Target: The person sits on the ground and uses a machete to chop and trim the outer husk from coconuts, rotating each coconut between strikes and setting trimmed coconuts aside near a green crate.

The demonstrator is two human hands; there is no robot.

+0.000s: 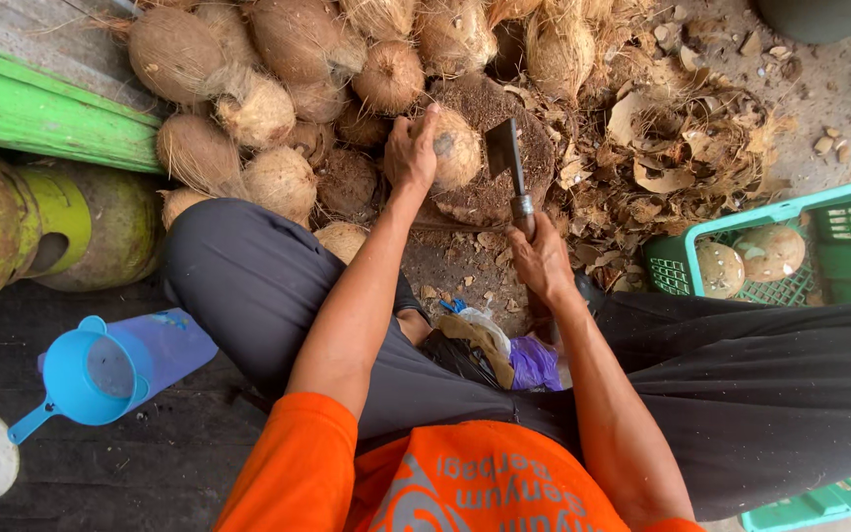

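Coconut [455,148], husked, pale brown w/ fibrous surface and a grey patch near its top, sits on a dark round chopping stump [494,158] amid the heap, approx centre-top of head view. Left hand [412,153] cups its left side, fingers curled over the top. Right hand [542,261] is closed round the handle of a cleaver [506,163], blade upright just right of the coconut, nearly touching it. Behind and to the left, a pile of husked coconuts [278,89], at least a dozen, crowds the stump. Husk scraps [682,148] litter the ground to the right. Green plastic crate [839,256] at right edge holds 2 pale peeled coconuts [770,251]. Bottom-left: 1 blue scoop [86,374] on dark planks; green cylinder [41,222] lying on its side above it.
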